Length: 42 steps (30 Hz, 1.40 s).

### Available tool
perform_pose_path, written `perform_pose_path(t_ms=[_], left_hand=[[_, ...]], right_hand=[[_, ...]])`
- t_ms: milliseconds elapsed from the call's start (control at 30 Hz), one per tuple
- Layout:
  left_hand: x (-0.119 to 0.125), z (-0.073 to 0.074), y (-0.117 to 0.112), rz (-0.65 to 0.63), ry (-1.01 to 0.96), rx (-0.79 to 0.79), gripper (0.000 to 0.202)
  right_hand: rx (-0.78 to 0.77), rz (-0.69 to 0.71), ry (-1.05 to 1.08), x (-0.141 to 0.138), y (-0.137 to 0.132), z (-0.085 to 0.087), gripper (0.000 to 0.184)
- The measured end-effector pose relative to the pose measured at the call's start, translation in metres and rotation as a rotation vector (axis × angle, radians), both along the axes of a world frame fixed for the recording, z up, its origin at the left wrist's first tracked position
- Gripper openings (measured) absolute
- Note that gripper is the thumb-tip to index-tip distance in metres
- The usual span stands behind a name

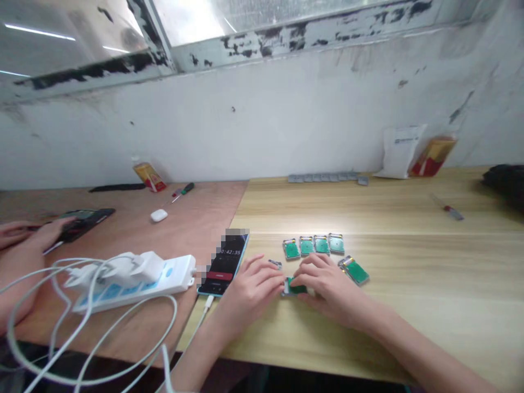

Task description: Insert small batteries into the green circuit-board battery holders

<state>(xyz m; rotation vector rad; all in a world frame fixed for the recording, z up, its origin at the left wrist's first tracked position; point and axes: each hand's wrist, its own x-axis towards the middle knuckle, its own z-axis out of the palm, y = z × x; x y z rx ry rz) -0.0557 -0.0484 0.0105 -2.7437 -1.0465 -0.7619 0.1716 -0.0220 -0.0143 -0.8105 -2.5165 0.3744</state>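
My left hand (250,289) and my right hand (327,284) meet low on the light wooden table (409,295). Both pinch one small green circuit board (295,287) between their fingertips, its middle just showing between them. A row of several similar green boards (313,246) lies just beyond my hands. One more green board (354,270) lies tilted to the right of my right hand. A small metal piece (275,264) rests by my left fingers.
A phone (225,263) with a lit timer lies left of my left hand, cable attached. A white power strip (135,278) with chargers and looping cables sits on the reddish table. Another person's hands (24,234) touch a dark device at far left. Screwdrivers, packets and a grey parts row lie by the wall.
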Motion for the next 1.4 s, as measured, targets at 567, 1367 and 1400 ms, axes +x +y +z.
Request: perform_pose_path(t_ms=[567, 1367, 1400], left_hand=[[-0.058, -0.011, -0.008, 0.253, 0.236, -0.027, 0.02], [0.027, -0.025, -0.018, 0.215, 0.145, -0.261, 0.043], [0.027, -0.025, -0.018, 0.204, 0.138, -0.253, 0.042]], right_hand=[[0.359, -0.225, -0.108, -0.017, -0.011, -0.007, 0.01], [0.18, -0.25, -0.036, 0.034, -0.032, -0.008, 0.02], [0.155, -0.207, -0.027, 0.037, -0.032, -0.008, 0.021]])
